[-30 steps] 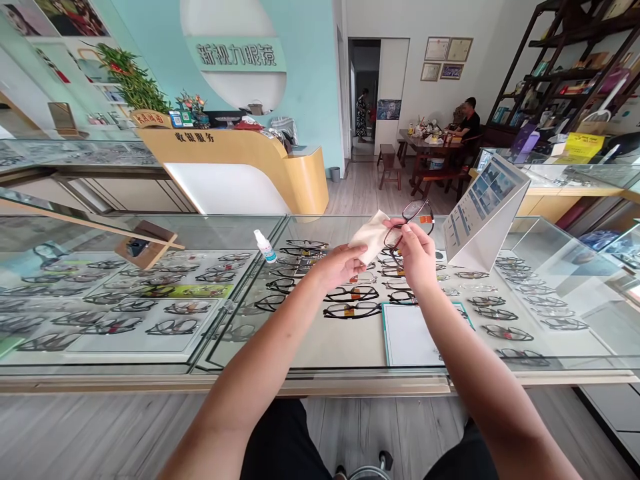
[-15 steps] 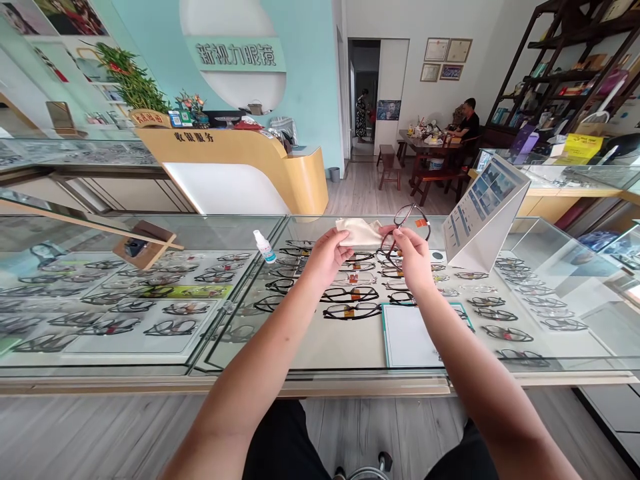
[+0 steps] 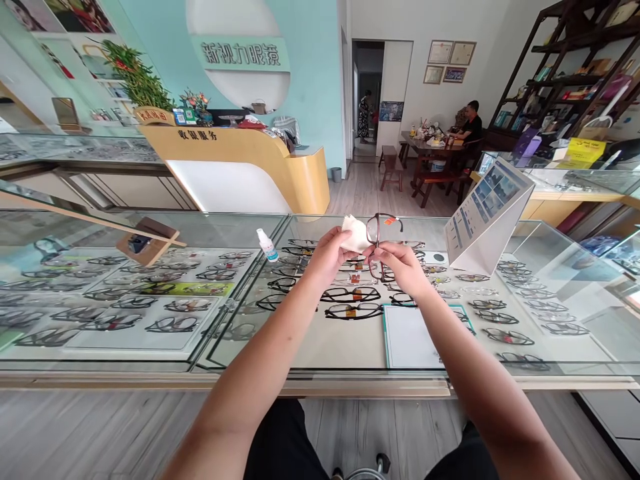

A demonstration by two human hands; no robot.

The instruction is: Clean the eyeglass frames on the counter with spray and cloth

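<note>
In the head view, holding a cream cloth in the left hand, closing thumb and fingers on its left edge and hiding some fingertips behind it; pinching dark-rimmed eyeglasses near the middle with the closed thumb and fingers of the right hand; holding them on end above the glass display counter, showing one lens on top and partly covering the lower one; pointing the upper temple, bearing an orange tag, to the right; not making out the lower temple; holding cloth and eyeglasses close together, not telling whether they are touching; seeing a white spray bottle standing on the glass left of the left hand; making out spectacle frames lying in rows under the glass, some disappearing behind the left forearm; covering part of a teal-edged white board with the right forearm; seeing a printed display stand leaning beyond the right hand; barely making out a caster near the bottom edge.
</note>
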